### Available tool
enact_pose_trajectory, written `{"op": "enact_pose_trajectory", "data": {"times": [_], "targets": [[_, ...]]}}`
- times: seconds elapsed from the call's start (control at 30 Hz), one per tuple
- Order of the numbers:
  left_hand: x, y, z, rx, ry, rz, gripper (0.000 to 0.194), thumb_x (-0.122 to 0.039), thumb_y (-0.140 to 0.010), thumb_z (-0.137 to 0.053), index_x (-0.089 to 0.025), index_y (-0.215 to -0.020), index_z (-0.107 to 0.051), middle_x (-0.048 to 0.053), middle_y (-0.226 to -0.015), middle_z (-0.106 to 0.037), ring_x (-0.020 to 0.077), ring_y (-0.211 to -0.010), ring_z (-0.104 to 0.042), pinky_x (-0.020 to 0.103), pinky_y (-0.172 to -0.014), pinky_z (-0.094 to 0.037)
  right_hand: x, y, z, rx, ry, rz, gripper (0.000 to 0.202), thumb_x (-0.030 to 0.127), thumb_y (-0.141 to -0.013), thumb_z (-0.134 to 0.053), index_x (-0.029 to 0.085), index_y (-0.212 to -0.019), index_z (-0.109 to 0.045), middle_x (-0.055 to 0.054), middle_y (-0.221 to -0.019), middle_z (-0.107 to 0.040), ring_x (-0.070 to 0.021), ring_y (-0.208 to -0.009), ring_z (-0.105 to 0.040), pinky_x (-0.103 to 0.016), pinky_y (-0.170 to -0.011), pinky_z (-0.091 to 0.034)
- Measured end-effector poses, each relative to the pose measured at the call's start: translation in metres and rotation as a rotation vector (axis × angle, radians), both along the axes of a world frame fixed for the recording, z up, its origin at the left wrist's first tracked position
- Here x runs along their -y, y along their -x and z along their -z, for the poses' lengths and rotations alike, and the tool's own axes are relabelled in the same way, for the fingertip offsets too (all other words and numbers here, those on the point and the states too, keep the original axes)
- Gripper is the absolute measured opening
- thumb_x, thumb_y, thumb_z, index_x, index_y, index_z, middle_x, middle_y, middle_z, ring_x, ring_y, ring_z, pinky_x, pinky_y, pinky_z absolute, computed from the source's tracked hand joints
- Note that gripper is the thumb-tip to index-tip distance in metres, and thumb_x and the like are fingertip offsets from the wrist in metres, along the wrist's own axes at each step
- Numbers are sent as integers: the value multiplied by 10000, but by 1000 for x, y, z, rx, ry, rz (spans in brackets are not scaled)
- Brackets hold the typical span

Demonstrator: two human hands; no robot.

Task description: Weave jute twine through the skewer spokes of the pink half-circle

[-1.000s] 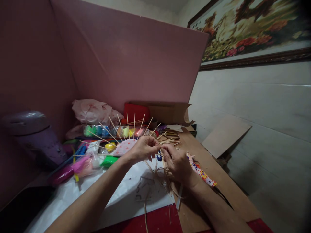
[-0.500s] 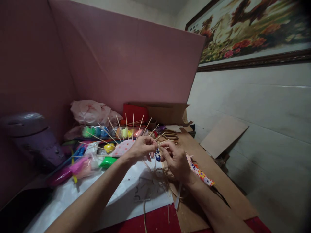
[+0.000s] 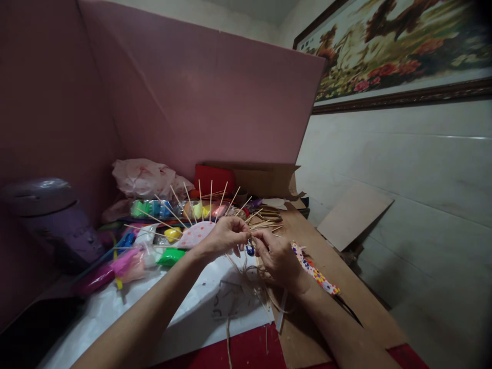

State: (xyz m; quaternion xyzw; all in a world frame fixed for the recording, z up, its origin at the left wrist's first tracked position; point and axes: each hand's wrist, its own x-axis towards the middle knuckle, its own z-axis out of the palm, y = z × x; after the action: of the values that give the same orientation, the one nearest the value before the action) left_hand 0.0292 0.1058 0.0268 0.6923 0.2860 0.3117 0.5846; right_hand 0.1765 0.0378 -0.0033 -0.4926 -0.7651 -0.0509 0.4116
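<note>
My left hand (image 3: 227,237) and my right hand (image 3: 277,256) meet over the middle of the table, fingertips nearly touching. Both are closed in a pinch, but what lies between the fingers is too small to make out. Just behind my left hand is a half-round pink piece with red dots (image 3: 195,233), from which thin wooden sticks (image 3: 200,201) fan outward. Below the hands, loops of brown twine (image 3: 251,270) trail over white paper (image 3: 192,302). A small dark blue item (image 3: 250,250) shows under the fingertips.
Bagged coloured clay (image 3: 171,256) lies to the left, with more packs (image 3: 154,208) behind. A patterned strip (image 3: 315,271) rests on brown cardboard (image 3: 365,312) at the right. More sticks (image 3: 265,224) lie beyond my right hand. A purple canister (image 3: 57,225) stands far left.
My right hand has shifted slightly left, its fingers curling in closer to my left fingertips. My left hand stays almost where it was.
</note>
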Motion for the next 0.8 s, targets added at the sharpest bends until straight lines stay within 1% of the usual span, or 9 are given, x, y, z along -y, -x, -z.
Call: {"op": "enact_pose_trajectory", "data": {"times": [0.07, 0.1, 0.17, 0.27, 0.37, 0.47, 0.6, 0.7, 0.8], "targets": [[0, -2, 2, 1, 7, 7, 88, -179, -605, -595, -126, -631, -531, -46, -447, -515, 64, -359, -483, 172, -343, -411, 0, 1, 2, -7, -11, 22, 170, 202, -879, -399, 158, -823, -554, -48, -669, -610, -154, -578, -573, -253, -557, -380], [1, -3, 2, -2, 14, 9, 83, -178, -605, -590, -126, -631, -531, -46, -442, -514, 64, -357, -478, 174, -342, -413, 0, 3, 3, -68, 16, 29, 162, 214, -876, -406, 162, -812, -546, -40, -650, -600, -147, -561, -561, -251, -548, -376], [2, -4, 1, -4, 28, 8, 77, -176, -603, -582, -126, -625, -528, -43, -428, -514, 64, -352, -470, 181, -344, -419, 0, 6, 5, -305, 121, 11, 151, 256, -880, -418, 171, -820, -527, -11, -602, -581, -127, -521, -538, -236, -528, -377], [5, -5, -3, 9, 43, -10, 90, -182, -601, -587, -128, -619, -518, -36, -423, -520, 69, -355, -475, 190, -352, -427, -2, 12, 7, -724, 289, -85, 170, 333, -879, -441, 178, -843, -501, 23, -550, -563, -102, -477, -504, -210, -486, -369], [6, -4, -3, 41, 61, -29, 135, -216, -614, -613, -129, -650, -517, -32, -449, -539, 68, -347, -476, 187, -349, -414, -6, 14, 9, -933, 394, -188, 195, 369, -859, -479, 176, -837, -488, 43, -514, -539, -80, -424, -432, -194, -435, -312], [4, -2, -2, 86, 59, -30, 181, -256, -625, -638, -129, -672, -518, -28, -479, -548, 62, -356, -472, 189, -360, -414, -7, 13, 9, -926, 398, -228, 213, 385, -862, -476, 175, -833, -490, 49, -508, -526, -81, -440, -429, -200, -460, -322], [0, -2, -2, 99, 31, -42, 216, -297, -631, -650, -128, -658, -517, -21, -489, -547, 66, -375, -478, 195, -373, -421, -5, 11, 5, -814, 327, -147, 234, 403, -830, -528, 170, -808, -519, 63, -516, -465, -78, -455, -397, -200, -457, -306], [1, -2, -1, 80, 22, -40, 183, -276, -634, -632, -128, -639, -523, -23, -467, -539, 63, -361, -470, 187, -368, -410, -2, 10, 3, -726, 274, -91, 229, 384, -813, -551, 155, -804, -564, 37, -593, -489, -82, -494, -395, -205, -457, -293], [1, 0, 1, 71, 97, 41, 119, -226, -624, -593, -133, -604, -520, -27, -446, -522, 70, -351, -471, 191, -361, -408, -1, 9, 1, -652, 259, -62, 223, 362, -833, -516, 150, -806, -580, 30, -602, -485, -86, -512, -392, -210, -471, -298]]}}
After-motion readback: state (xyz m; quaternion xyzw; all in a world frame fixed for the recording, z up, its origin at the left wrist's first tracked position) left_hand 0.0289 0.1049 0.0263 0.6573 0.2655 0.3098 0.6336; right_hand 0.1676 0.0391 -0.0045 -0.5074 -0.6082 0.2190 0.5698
